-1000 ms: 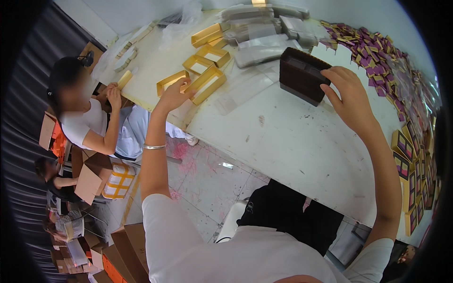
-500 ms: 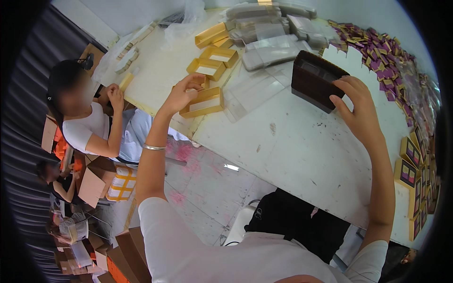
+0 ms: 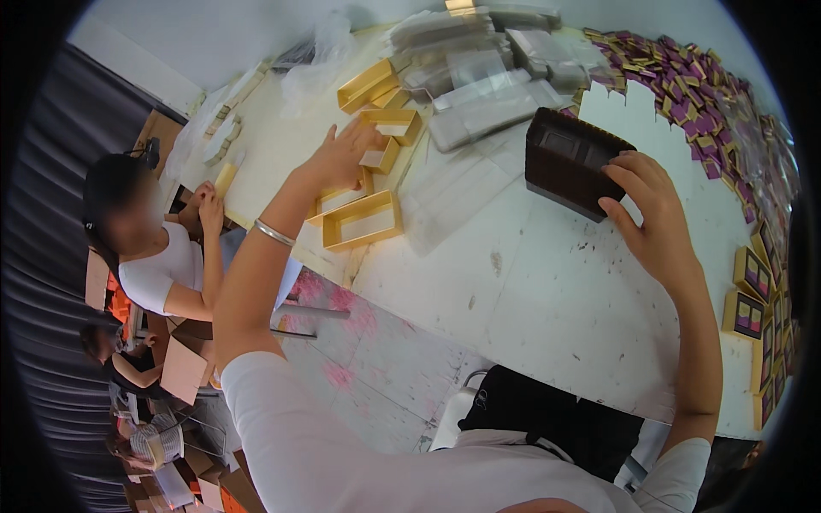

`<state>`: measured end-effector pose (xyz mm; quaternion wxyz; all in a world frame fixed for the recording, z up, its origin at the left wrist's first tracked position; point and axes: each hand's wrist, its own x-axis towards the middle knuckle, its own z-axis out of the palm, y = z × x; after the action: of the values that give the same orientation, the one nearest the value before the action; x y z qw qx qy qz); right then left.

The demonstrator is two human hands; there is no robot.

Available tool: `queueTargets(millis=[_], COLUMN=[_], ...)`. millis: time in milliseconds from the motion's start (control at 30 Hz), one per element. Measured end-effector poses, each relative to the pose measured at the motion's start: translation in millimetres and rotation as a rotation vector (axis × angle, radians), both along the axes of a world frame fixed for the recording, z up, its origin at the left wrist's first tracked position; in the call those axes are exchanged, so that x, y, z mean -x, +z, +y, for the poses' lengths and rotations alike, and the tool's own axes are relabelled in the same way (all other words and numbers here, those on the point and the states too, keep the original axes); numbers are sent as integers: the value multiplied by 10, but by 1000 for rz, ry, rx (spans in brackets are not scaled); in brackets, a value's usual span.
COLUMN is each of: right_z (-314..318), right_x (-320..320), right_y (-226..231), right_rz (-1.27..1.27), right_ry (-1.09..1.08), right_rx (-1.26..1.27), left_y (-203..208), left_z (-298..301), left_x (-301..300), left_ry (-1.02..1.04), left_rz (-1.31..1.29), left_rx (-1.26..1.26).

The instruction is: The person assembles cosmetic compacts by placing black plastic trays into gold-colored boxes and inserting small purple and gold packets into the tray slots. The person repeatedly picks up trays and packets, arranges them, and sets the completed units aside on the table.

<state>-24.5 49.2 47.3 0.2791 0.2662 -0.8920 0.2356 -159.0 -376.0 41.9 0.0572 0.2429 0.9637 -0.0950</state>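
My left hand reaches over a cluster of open gold boxes with pale bottoms. Its fingers are stretched out and spread, touching or just above a gold box that they partly cover. Nearer to me, another gold box lies beside one half tucked behind it. Gripped at its right end by my right hand is a stack of dark brown moulded plastic trays. The stack stands tilted on the white table, its compartments showing. My thumb is on the near side and my fingers are over the upper edge.
Clear plastic sleeves are piled at the back, with flat ones in mid-table. Small purple-and-gold pieces heap at the far right. Filled gold boxes line the right edge. A co-worker sits at the left, hands at the table edge.
My left hand has moved forward from the nearer gold boxes to one farther back, fingers spreading. My right hand keeps its grip on the brown trays. The view has shifted slightly.
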Motion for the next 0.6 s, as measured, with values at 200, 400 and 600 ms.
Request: queueTargets(millis=[200, 400, 600], right_z=[38, -395, -2083], right_x=[-1, -160, 148], right_y=[-13, 86, -361], right_rz=[-4, 227, 38], right_ry=[-40, 220, 466], right_rx=[-8, 28, -165], left_y=[81, -98, 367], left_z=[-38, -366, -472], left_x=[57, 48, -182], left_ry=[129, 85, 97], left_rz=[-131, -5, 236], left_rx=[-57, -295, -260])
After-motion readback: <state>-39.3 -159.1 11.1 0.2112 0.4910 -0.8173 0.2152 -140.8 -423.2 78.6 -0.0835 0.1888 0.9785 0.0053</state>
